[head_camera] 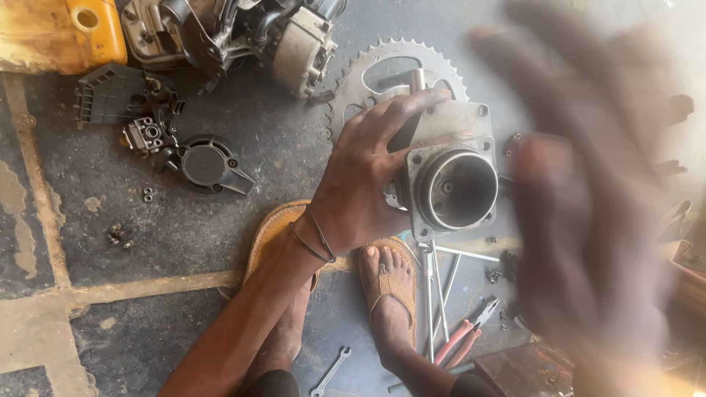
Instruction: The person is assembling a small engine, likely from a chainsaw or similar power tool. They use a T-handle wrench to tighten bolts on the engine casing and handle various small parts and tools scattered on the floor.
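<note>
1. Two hands show: the left hand (pixel 364 184) is clasped around a grey metal engine cylinder block (pixel 450 176), fingers spread over its top.
2. Its round bore faces up toward the camera, above the sandalled feet and floor.
3. Blurred, the right hand (pixel 588 198) hovers spread wide, holding nothing.

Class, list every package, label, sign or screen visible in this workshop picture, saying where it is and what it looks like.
No labels, signs or screens show.
Yellow plastic container: top left corner on the floor, boxy, with a round opening, the nearest thing to a package.
</note>
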